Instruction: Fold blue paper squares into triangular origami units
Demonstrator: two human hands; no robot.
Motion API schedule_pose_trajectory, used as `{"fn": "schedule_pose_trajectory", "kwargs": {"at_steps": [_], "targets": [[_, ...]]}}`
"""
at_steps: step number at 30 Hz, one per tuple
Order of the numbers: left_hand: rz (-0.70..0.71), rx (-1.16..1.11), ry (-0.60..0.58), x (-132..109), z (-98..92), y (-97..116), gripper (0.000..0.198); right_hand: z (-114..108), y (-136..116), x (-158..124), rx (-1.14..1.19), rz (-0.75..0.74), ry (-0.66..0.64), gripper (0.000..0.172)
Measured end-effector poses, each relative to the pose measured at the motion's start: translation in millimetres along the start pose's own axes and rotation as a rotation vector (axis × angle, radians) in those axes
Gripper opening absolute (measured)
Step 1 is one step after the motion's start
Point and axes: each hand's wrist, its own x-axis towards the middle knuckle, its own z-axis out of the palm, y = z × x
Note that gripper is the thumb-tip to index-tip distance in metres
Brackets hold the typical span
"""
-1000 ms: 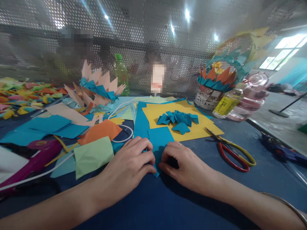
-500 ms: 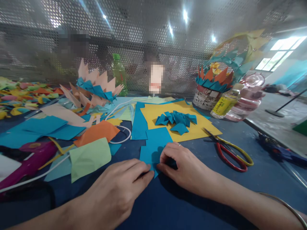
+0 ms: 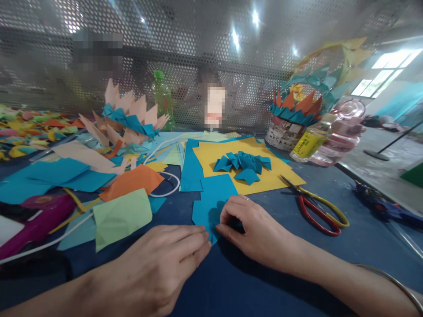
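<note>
A blue piece of paper (image 3: 204, 213) lies on the dark blue table in front of me, with a small pointed corner showing between my fingertips. My left hand (image 3: 172, 257) has its fingers pressed together on the paper's near left edge. With thumb and forefinger closed, my right hand (image 3: 251, 226) pinches the near right edge; a ring is on one finger. Just beyond lies another blue sheet (image 3: 220, 186). Folded blue paper pieces (image 3: 244, 165) are heaped on a yellow sheet (image 3: 211, 154). The paper under my fingertips is partly hidden.
Scissors (image 3: 319, 211) lie right of my right hand. Left are a purple glue gun (image 3: 49, 220), a white cord (image 3: 180, 182), green paper (image 3: 124, 218) and orange paper (image 3: 132, 182). Behind stand a green bottle (image 3: 163, 101), a paper-petalled pot (image 3: 284, 134) and a yellow-labelled bottle (image 3: 307, 143).
My left hand has shifted slightly, its fingers now flatter and closer together at the paper's edge. My right hand stays in place. The view has turned a little.
</note>
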Motion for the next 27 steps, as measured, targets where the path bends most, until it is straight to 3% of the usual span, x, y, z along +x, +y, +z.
{"fn": "schedule_pose_trajectory", "kwargs": {"at_steps": [13,22,27], "targets": [[0.039,-0.054,-0.023,3.8,-2.1,-5.5,0.041,-2.1,-0.2,-1.5,0.051,-0.001,-0.003,0.019],[-0.003,-0.036,0.075,-0.7,0.5,-0.4,0.038,-2.2,-0.6,-1.1,0.033,-0.015,-0.006,0.020],[-0.007,-0.032,0.056,2.6,-0.6,-0.4,0.037,0.7,0.2,-1.3,0.012,-0.027,0.002,0.019]]}}
